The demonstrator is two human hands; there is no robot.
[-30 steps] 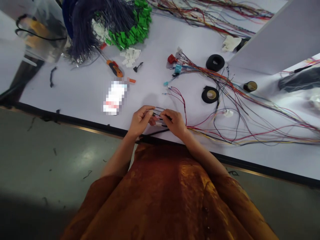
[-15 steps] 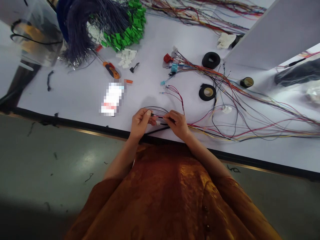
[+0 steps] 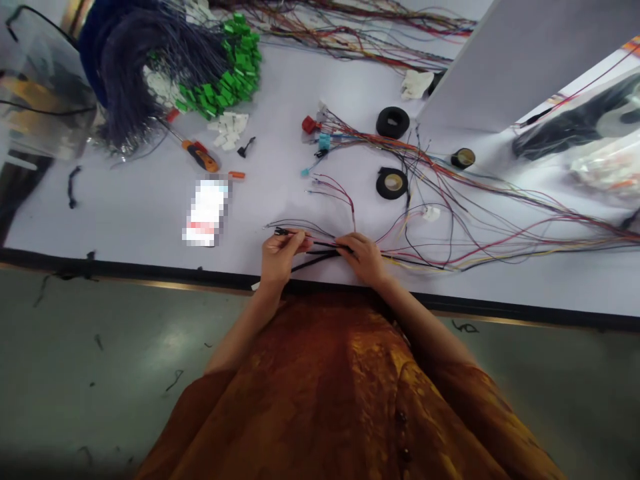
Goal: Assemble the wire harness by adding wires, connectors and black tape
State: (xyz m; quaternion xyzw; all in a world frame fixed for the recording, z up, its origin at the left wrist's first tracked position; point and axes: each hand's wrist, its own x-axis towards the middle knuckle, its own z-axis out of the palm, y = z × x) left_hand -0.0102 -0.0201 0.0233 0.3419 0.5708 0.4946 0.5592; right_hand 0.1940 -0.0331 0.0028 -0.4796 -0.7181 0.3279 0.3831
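Thin dark-sheathed wires (image 3: 323,243) are pinched between the left hand's (image 3: 278,259) closed thumb and fingers, a small black plastic connector (image 3: 281,231) showing beside them. Thicker black-sleeved cable branches (image 3: 324,253) are gathered under the right hand's (image 3: 364,257) curled fingers, near the white tabletop's (image 3: 240,248) black front edge.

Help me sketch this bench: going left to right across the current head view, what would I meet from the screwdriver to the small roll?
Screwdriver, orange piece, left hand, right hand, white plug, small roll.
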